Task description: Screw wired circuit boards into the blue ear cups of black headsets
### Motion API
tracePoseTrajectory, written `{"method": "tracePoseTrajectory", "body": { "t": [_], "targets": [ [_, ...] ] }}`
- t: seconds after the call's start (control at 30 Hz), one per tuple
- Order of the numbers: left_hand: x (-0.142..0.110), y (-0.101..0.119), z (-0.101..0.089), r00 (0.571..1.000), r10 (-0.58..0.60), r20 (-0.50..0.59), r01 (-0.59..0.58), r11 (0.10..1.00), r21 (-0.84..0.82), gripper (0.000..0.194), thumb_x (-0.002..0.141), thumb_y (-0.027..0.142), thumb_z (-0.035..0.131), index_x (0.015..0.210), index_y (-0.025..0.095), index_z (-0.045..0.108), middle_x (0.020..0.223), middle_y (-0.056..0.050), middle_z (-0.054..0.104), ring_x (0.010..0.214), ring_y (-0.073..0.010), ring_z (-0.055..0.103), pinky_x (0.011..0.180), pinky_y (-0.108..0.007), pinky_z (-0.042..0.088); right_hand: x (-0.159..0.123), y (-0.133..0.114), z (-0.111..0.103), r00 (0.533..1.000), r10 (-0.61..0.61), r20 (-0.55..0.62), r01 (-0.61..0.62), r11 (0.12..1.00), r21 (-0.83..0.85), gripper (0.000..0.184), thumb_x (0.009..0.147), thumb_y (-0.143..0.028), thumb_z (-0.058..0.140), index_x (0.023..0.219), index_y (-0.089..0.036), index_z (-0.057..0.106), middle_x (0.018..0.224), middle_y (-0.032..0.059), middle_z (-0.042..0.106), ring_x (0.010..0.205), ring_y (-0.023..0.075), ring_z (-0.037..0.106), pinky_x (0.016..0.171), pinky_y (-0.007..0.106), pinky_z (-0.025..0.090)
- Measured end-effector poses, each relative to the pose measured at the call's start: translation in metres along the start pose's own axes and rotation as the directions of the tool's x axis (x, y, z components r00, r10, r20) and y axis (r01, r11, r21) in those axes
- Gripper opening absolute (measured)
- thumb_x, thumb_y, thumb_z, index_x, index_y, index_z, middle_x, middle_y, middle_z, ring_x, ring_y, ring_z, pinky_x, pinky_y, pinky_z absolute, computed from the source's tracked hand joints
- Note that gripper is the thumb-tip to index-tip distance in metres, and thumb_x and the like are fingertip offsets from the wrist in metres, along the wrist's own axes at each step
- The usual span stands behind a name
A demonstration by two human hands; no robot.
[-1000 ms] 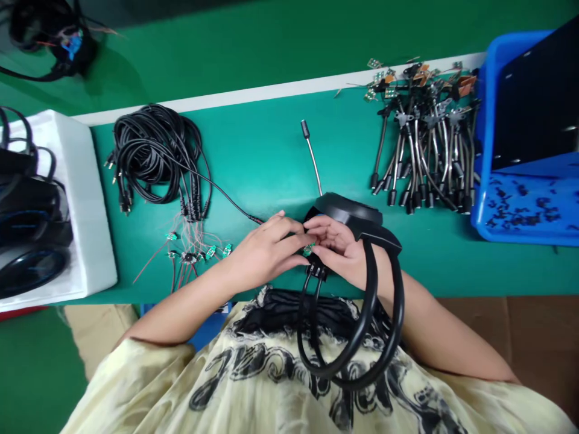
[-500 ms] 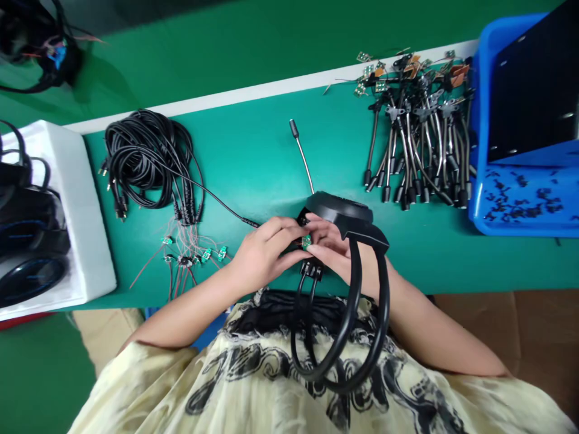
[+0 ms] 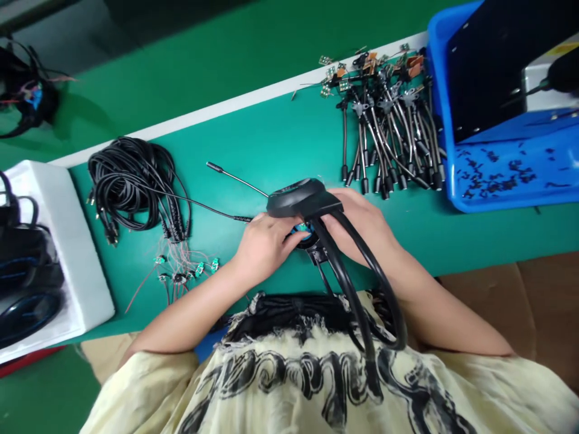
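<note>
A black headset (image 3: 301, 196) is held above the table between my two hands, its headband loops hanging toward my lap. From its ear cup, a thin microphone boom (image 3: 235, 175) sticks out to the upper left. My left hand (image 3: 265, 248) pinches a small green circuit board (image 3: 302, 228) at the opening of the cup, the thumb on its near side. A black cable (image 3: 203, 206) runs from the coil into this hand. My right hand (image 3: 362, 224) is wrapped round the headset from the right; its fingertips are hidden behind the cup and band.
Coiled cables (image 3: 131, 181) with loose wires and little boards lie at left. A white foam box (image 3: 90, 265) with headsets stands beyond them. Microphone booms (image 3: 384, 132) are piled at right, beside a blue tray (image 3: 506, 202) containing small black parts. Another headset (image 3: 27, 90) lies upper left.
The headset has turned, and its boom has swung left from pointing nearly straight away. The circuit board has moved to the cup opening. My right hand has shifted to the cup's far side.
</note>
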State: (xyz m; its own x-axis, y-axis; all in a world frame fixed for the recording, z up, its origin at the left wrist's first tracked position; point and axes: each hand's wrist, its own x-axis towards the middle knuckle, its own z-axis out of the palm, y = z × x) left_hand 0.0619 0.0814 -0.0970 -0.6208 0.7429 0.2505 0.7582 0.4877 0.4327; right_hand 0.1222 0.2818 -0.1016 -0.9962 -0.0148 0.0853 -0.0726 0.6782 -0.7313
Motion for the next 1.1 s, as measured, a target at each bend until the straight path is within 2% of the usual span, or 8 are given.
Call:
{"method": "tracePoseTrajectory", "body": {
  "t": [0.1, 0.2, 0.3, 0.53, 0.63, 0.7, 0.83, 1.1],
  "targets": [
    [0.01, 0.002, 0.01, 0.998, -0.061, 0.031, 0.059, 0.995, 0.083, 0.029, 0.09, 0.044, 0.058, 0.095, 0.017, 0.069, 0.071, -0.004, 0.071, 0.068, -0.0195, 0.068, 0.07, -0.033, 0.052, -0.008, 0.0, -0.001, 0.993, 0.106, 0.047, -0.109, 0.99, 0.09, 0.03, 0.091, -0.024, 0.05, 0.121, -0.02, 0.055, 0.116, 0.0102, 0.06, 0.097, 0.0212, 0.063, 0.086, 0.037, 0.056],
    [0.013, 0.002, 0.022, 0.993, -0.11, 0.03, 0.108, 0.992, 0.07, 0.033, 0.09, 0.045, 0.057, 0.1, 0.016, 0.068, 0.082, -0.008, 0.072, 0.078, -0.0227, 0.069, 0.078, -0.037, 0.052, -0.018, 0.0, 0.006, 0.974, 0.187, 0.125, -0.211, 0.951, 0.224, 0.042, 0.089, -0.023, 0.052, 0.131, -0.021, 0.048, 0.119, 0.0103, 0.056, 0.098, 0.0188, 0.063, 0.079, 0.031, 0.059],
    [0.013, 0.001, 0.03, 0.992, -0.105, 0.076, 0.105, 0.994, 0.007, 0.03, 0.092, 0.04, 0.055, 0.109, 0.017, 0.065, 0.092, -0.008, 0.073, 0.076, -0.0182, 0.069, 0.076, -0.032, 0.052, -0.023, 0.001, 0.013, 0.966, 0.221, 0.133, -0.253, 0.913, 0.32, 0.047, 0.089, -0.023, 0.051, 0.136, -0.022, 0.044, 0.122, 0.0098, 0.053, 0.101, 0.0175, 0.062, 0.077, 0.028, 0.06],
    [0.011, 0.008, 0.014, 0.996, -0.07, 0.057, 0.066, 0.996, 0.065, 0.025, 0.089, 0.032, 0.061, 0.11, 0.019, 0.065, 0.081, -0.004, 0.071, 0.074, -0.0172, 0.067, 0.075, -0.031, 0.052, -0.018, 0.001, 0.007, 0.963, 0.218, 0.161, -0.253, 0.936, 0.245, 0.044, 0.094, -0.033, 0.05, 0.135, -0.021, 0.045, 0.12, 0.0105, 0.055, 0.091, 0.0174, 0.063, 0.072, 0.031, 0.057],
    [0.004, 0.008, 0.007, 0.988, -0.157, 0.01, 0.155, 0.984, 0.088, 0.018, 0.088, 0.031, 0.063, 0.1, 0.019, 0.066, 0.077, -0.003, 0.069, 0.071, -0.0161, 0.065, 0.07, -0.028, 0.051, -0.017, -0.007, -0.003, 0.989, 0.137, 0.061, -0.134, 0.99, -0.045, 0.029, 0.095, -0.029, 0.047, 0.12, -0.017, 0.055, 0.11, 0.0111, 0.059, 0.095, 0.0219, 0.06, 0.072, 0.034, 0.052],
    [-0.002, 0.007, 0.006, 0.978, -0.203, -0.038, 0.206, 0.97, 0.132, 0.015, 0.088, 0.032, 0.063, 0.088, 0.018, 0.066, 0.073, -0.004, 0.067, 0.07, -0.0159, 0.064, 0.066, -0.026, 0.048, -0.017, -0.011, -0.007, 0.994, -0.049, 0.102, 0.07, 0.973, -0.221, 0.021, 0.096, -0.021, 0.044, 0.107, -0.015, 0.061, 0.107, 0.011, 0.061, 0.099, 0.0242, 0.056, 0.074, 0.035, 0.048],
    [-0.007, 0.002, 0.009, 0.975, -0.208, -0.073, 0.216, 0.969, 0.118, 0.02, 0.088, 0.033, 0.061, 0.075, 0.018, 0.061, 0.069, -0.002, 0.065, 0.068, -0.0143, 0.062, 0.062, -0.024, 0.046, -0.01, -0.01, -0.003, 0.868, -0.354, 0.348, 0.444, 0.868, -0.223, 0.021, 0.095, -0.015, 0.043, 0.099, -0.016, 0.063, 0.102, 0.0081, 0.063, 0.102, 0.0257, 0.05, 0.075, 0.036, 0.04],
    [-0.001, -0.004, 0.01, 0.975, -0.182, -0.125, 0.186, 0.982, 0.02, 0.016, 0.084, 0.022, 0.056, 0.069, 0.019, 0.058, 0.066, -0.001, 0.062, 0.06, -0.0127, 0.058, 0.055, -0.022, 0.042, 0.007, -0.01, 0.006, 0.83, -0.33, 0.45, 0.438, 0.885, -0.157, 0.014, 0.083, -0.009, 0.05, 0.083, -0.017, 0.061, 0.093, 0.0082, 0.057, 0.081, 0.0178, 0.047, 0.051, 0.028, 0.019]
  ]
}}
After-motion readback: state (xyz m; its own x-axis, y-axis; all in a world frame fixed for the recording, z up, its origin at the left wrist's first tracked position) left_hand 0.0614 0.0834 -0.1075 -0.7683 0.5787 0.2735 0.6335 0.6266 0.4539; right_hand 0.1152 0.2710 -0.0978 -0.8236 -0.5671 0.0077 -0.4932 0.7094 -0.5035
